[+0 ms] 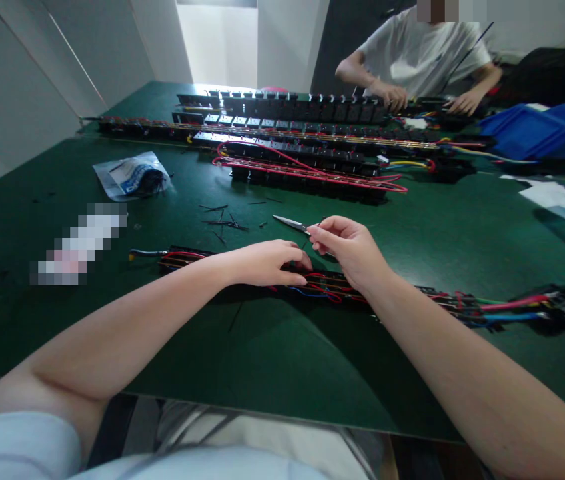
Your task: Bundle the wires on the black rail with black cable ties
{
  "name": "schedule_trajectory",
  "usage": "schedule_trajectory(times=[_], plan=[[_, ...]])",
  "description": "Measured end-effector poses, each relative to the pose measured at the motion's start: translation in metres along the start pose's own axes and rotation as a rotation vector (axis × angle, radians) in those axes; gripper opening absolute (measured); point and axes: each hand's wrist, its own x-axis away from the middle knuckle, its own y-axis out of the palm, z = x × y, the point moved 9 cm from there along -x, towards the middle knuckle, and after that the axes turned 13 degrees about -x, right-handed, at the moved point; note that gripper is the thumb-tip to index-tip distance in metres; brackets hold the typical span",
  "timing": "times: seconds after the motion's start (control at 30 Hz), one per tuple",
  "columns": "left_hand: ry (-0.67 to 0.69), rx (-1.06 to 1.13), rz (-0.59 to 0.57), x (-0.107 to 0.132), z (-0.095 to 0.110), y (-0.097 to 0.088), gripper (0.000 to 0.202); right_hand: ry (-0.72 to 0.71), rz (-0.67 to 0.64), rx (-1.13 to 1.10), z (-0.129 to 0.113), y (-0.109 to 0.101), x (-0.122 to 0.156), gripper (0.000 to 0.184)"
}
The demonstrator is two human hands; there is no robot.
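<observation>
Light-blue sleeve (20, 440) sits lowest, well below the left grip (280, 262), whose thumb and fingers stand loosely apart over the wired black strip (335, 283), touching it. At the right grip (347, 247), thumb and forefinger press together; scissors (290, 223) jut out leftward there, though I cannot tell whether they're held. Green counter (262, 353) spreads around both; beyond, a co-worker (412, 63) leans over more parts. Red and blue wires run along the strip under the grips.

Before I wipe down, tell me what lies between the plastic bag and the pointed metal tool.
Scattered thin black strips lie on the green table between them, as the head view shows.
</observation>
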Motion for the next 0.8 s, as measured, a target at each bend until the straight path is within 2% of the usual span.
schedule_trajectory(times=[0.33,0.63,0.8], plan=[[-0.025,0.059,-0.144,0.009,-0.015,-0.003,0.035,0.008,-0.023,0.042,-0.001,0.004,0.003,0.025],[-0.070,0.046,-0.360,0.027,-0.046,-0.005,0.036,0.012,-0.087,0.103,-0.006,0.016,0.010,0.022],[-0.128,0.047,-0.409,0.032,-0.059,-0.005,0.037,0.042,-0.134,0.080,-0.003,0.021,0.012,0.021]])
